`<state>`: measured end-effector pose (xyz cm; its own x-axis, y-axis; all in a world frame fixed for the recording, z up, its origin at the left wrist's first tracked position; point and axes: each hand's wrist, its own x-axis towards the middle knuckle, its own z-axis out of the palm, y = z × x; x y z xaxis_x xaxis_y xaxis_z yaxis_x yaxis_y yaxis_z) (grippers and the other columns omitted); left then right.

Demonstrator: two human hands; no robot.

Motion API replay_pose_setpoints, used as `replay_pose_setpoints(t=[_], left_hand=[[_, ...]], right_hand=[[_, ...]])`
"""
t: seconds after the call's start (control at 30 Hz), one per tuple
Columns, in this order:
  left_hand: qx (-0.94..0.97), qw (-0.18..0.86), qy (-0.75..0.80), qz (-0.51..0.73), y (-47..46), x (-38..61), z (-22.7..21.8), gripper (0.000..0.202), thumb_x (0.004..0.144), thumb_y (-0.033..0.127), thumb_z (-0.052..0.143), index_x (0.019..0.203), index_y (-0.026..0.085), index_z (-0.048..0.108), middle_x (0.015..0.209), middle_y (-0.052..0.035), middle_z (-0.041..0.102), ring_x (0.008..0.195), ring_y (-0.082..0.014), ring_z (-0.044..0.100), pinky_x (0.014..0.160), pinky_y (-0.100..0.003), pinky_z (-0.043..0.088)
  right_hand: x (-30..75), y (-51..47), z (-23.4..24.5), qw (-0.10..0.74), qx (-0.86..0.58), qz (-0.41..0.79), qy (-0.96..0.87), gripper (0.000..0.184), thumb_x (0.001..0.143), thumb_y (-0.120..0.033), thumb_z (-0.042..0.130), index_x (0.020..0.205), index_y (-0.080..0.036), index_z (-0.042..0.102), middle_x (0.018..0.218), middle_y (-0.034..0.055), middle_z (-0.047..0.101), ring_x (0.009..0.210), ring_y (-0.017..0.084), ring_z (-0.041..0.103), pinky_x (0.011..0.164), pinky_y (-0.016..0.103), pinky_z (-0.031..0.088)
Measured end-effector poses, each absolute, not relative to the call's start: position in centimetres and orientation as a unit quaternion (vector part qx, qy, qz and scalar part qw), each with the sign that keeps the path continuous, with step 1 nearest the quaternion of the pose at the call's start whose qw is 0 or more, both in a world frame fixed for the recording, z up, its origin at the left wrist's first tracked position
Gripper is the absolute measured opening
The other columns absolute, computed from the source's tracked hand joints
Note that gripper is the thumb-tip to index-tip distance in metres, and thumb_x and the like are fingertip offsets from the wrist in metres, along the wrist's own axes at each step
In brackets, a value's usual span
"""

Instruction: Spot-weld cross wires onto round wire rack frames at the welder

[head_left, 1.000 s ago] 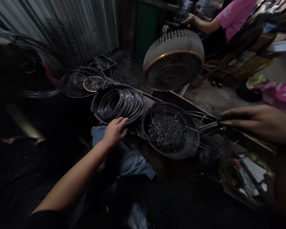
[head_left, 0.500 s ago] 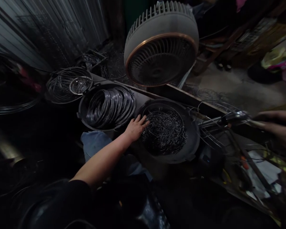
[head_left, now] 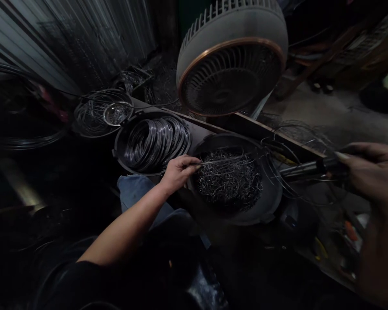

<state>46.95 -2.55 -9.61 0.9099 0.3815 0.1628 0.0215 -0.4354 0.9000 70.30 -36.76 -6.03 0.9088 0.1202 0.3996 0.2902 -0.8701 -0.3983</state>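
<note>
My left hand (head_left: 179, 174) is closed in a pinch on a thin metal wire (head_left: 218, 161). The wire stretches to the right over a dark round tub (head_left: 273, 202). Inside the tub lies a heap of short, bent wire pieces (head_left: 228, 181). On the right, my right hand (head_left: 371, 170) is wrapped round a dark tool with a shiny, rod-like front (head_left: 299, 171), which points left toward the tub's rim. Its exact kind is too dim to make out. Loose loops of wire (head_left: 286, 146) curve around the tool's front.
A second tub holds coiled wire (head_left: 157, 144) just left of my left hand. Farther left is a tub with looser wire and a small round bowl (head_left: 118, 114). A large fan (head_left: 231, 64) stands behind the tubs. Blue cloth (head_left: 132, 189) lies below my left forearm.
My left hand has gone from spread fingers at the tub's edge to a pinch on the wire. My right hand and its tool have come farther into view.
</note>
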Motion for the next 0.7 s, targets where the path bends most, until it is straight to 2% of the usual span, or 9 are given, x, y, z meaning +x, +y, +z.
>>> replay_pose_setpoints(t=[0.07, 0.13, 0.27, 0.33, 0.43, 0.47, 0.57, 0.7], left_hand=[[0.758, 0.591, 0.184, 0.206, -2.2, 45.8, -8.6, 0.018, 0.076, 0.030, 0.072, 0.088, 0.017, 0.076, 0.083, -0.0039, 0.072, 0.078, -0.0162, 0.065, 0.075, -0.028, 0.050], [0.707, 0.634, 0.220, 0.224, -2.1, 44.6, -7.8, 0.019, 0.074, 0.030, 0.074, 0.088, 0.017, 0.076, 0.083, -0.0038, 0.073, 0.080, -0.0169, 0.066, 0.077, -0.029, 0.051], [0.678, 0.648, 0.238, 0.254, -2.1, 42.6, -6.8, 0.016, 0.071, 0.027, 0.075, 0.084, 0.018, 0.076, 0.081, -0.0035, 0.073, 0.078, -0.0161, 0.066, 0.075, -0.028, 0.052], [0.678, 0.635, 0.247, 0.275, -2.2, 41.7, -6.4, 0.014, 0.071, 0.025, 0.075, 0.083, 0.017, 0.076, 0.080, -0.0037, 0.073, 0.076, -0.0158, 0.066, 0.073, -0.028, 0.052], [0.692, 0.592, 0.255, 0.325, -2.2, 40.3, -5.7, 0.011, 0.074, 0.023, 0.072, 0.083, 0.017, 0.076, 0.078, -0.0033, 0.072, 0.074, -0.0149, 0.066, 0.070, -0.026, 0.052], [0.702, 0.569, 0.253, 0.345, -2.3, 39.8, -5.4, 0.010, 0.075, 0.022, 0.071, 0.083, 0.017, 0.076, 0.078, -0.0032, 0.072, 0.074, -0.0145, 0.066, 0.070, -0.026, 0.052], [0.748, 0.478, 0.229, 0.399, -2.6, 37.9, -4.3, 0.010, 0.080, 0.018, 0.067, 0.087, 0.019, 0.074, 0.081, -0.0031, 0.071, 0.074, -0.0129, 0.065, 0.070, -0.025, 0.052], [0.819, 0.339, 0.179, 0.427, -3.2, 34.6, -2.9, 0.018, 0.083, 0.012, 0.063, 0.097, 0.018, 0.072, 0.085, -0.0044, 0.070, 0.076, -0.0122, 0.064, 0.071, -0.024, 0.052]], right_hand=[[69.6, -34.8, -6.5, 0.262, -0.950, -0.145, -0.087, 0.029, 0.067, -0.016, 0.072, 0.096, -0.014, 0.076, 0.081, 0.0113, 0.074, 0.069, 0.022, 0.068, 0.062, 0.031, 0.051], [68.8, -33.0, -7.6, 0.271, -0.952, -0.099, -0.103, 0.027, 0.065, -0.015, 0.069, 0.091, -0.014, 0.076, 0.085, 0.0129, 0.074, 0.075, 0.024, 0.068, 0.069, 0.034, 0.051], [66.3, -30.2, -10.2, 0.292, -0.940, 0.023, -0.175, 0.019, 0.064, -0.026, 0.072, 0.082, -0.019, 0.074, 0.084, 0.0139, 0.074, 0.080, 0.029, 0.069, 0.072, 0.037, 0.051], [64.0, -28.9, -10.3, 0.302, -0.924, -0.001, -0.236, 0.021, 0.067, -0.031, 0.069, 0.084, -0.020, 0.072, 0.086, 0.0144, 0.073, 0.082, 0.031, 0.068, 0.074, 0.041, 0.051], [59.0, -26.1, -8.4, 0.338, -0.874, -0.118, -0.328, 0.025, 0.078, -0.035, 0.061, 0.097, -0.021, 0.069, 0.096, 0.0125, 0.070, 0.081, 0.029, 0.066, 0.077, 0.044, 0.050], [57.1, -25.0, -7.5, 0.370, -0.854, -0.121, -0.345, 0.023, 0.080, -0.037, 0.062, 0.098, -0.023, 0.069, 0.091, 0.0094, 0.069, 0.078, 0.026, 0.065, 0.076, 0.042, 0.051], [51.8, -21.0, -5.4, 0.458, -0.780, -0.024, -0.426, 0.018, 0.083, -0.034, 0.065, 0.098, -0.025, 0.067, 0.094, 0.0050, 0.069, 0.081, 0.020, 0.065, 0.073, 0.034, 0.053], [47.3, -16.0, -5.2, 0.533, -0.699, 0.014, -0.477, 0.011, 0.087, -0.021, 0.061, 0.095, -0.022, 0.068, 0.089, 0.0040, 0.069, 0.081, 0.017, 0.065, 0.076, 0.031, 0.054]])
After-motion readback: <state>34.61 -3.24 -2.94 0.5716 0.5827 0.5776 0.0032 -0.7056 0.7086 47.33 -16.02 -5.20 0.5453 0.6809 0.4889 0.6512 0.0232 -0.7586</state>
